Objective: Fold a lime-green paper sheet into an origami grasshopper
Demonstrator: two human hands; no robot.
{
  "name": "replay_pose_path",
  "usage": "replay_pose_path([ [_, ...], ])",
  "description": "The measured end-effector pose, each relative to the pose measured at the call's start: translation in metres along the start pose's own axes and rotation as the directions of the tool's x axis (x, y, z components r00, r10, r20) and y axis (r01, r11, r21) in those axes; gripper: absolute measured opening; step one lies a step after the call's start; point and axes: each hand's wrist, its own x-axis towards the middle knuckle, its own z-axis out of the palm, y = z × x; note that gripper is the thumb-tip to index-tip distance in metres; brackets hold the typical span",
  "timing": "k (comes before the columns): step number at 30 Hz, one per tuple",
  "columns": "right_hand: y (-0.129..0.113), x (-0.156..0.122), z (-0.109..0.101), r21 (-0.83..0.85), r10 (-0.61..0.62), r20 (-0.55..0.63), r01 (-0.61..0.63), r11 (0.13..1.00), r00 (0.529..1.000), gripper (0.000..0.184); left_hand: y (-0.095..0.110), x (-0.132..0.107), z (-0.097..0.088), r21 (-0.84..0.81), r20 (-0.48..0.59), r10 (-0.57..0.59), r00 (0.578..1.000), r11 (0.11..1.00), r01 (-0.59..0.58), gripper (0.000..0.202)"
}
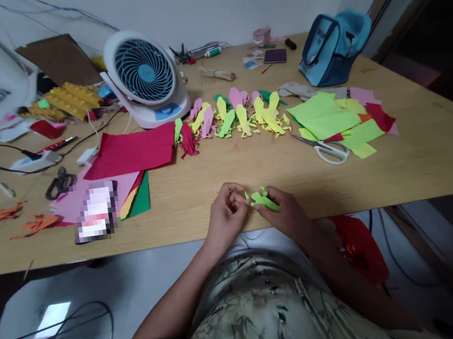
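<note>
Near the table's front edge, my right hand [285, 210] grips a small lime-green felt-like cutout [264, 201] with narrow strips at one end. My left hand [228, 208] is closed in a pinch at the strips on its left side. Beyond my hands, a row of similar cutouts in yellow, pink, green and red, such as a yellow cutout [242, 118], lies across the table. White-handled scissors [326, 151] rest to the right, partly against a pile of coloured sheets [323, 115].
A white fan [145, 74] stands at the back left, behind a red sheet [134, 151]. On the left are a phone [95, 212], black-handled scissors [60, 183], orange cutouts [38, 224] and a power strip [35, 161]. A blue bag [334, 50] stands at the back right.
</note>
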Motion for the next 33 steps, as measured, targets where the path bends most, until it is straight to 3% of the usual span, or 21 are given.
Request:
replay_pose_path([
  [3,-0.003,-0.001,0.001,-0.008,0.016,-0.018,-0.016,1.000,1.000,0.016,-0.001,-0.004,0.003,0.116,-0.038,0.092,0.995,0.989,-0.087,0.018],
  [7,-0.005,-0.001,-0.001,0.028,0.044,-0.005,-0.043,0.999,0.999,0.019,-0.002,-0.007,0.001,0.191,0.017,0.138,0.990,0.972,-0.139,0.010],
  [9,-0.006,0.000,-0.002,0.058,0.068,0.015,-0.069,0.996,0.998,0.022,-0.003,-0.007,-0.004,0.281,0.053,0.233,0.971,0.930,-0.239,0.007],
  [11,-0.006,0.001,-0.004,0.082,0.086,0.032,-0.089,0.993,0.996,0.025,-0.003,-0.005,-0.011,0.422,0.124,0.388,0.913,0.812,-0.403,0.011],
  [13,-0.005,0.002,-0.006,0.098,0.100,0.044,-0.104,0.990,0.994,0.027,-0.004,-0.001,-0.020,0.559,0.249,0.525,0.814,0.608,-0.564,0.019],
  [17,-0.005,0.002,-0.006,0.124,0.131,0.105,-0.143,0.982,0.986,0.027,-0.006,0.008,-0.035,0.695,0.440,0.645,0.625,0.197,-0.691,0.023],
  [19,-0.005,0.002,-0.006,0.135,0.143,0.130,-0.161,0.978,0.981,0.027,-0.004,0.012,-0.039,0.693,0.501,0.655,0.566,0.088,-0.716,0.022],
  [21,-0.006,0.002,-0.006,0.148,0.156,0.136,-0.176,0.973,0.978,0.027,-0.002,0.015,-0.042,0.672,0.542,0.655,0.527,0.039,-0.739,0.023],
  [25,-0.009,0.002,-0.005,0.166,0.152,0.140,-0.174,0.971,0.978,0.028,-0.003,0.016,-0.044,0.657,0.547,0.667,0.506,0.033,-0.753,0.023],
  [28,-0.010,0.003,-0.005,0.161,0.119,0.129,-0.139,0.977,0.985,0.028,-0.008,0.016,-0.041,0.665,0.487,0.695,0.529,0.097,-0.740,0.021],
  [30,-0.012,0.003,-0.004,0.149,0.100,0.121,-0.118,0.982,0.988,0.027,-0.011,0.014,-0.037,0.656,0.427,0.711,0.559,0.182,-0.732,0.020],
  [33,-0.016,0.001,-0.002,0.140,0.063,0.071,-0.072,0.987,0.995,0.027,-0.010,0.010,-0.027,0.586,0.297,0.707,0.641,0.395,-0.707,0.016],
])
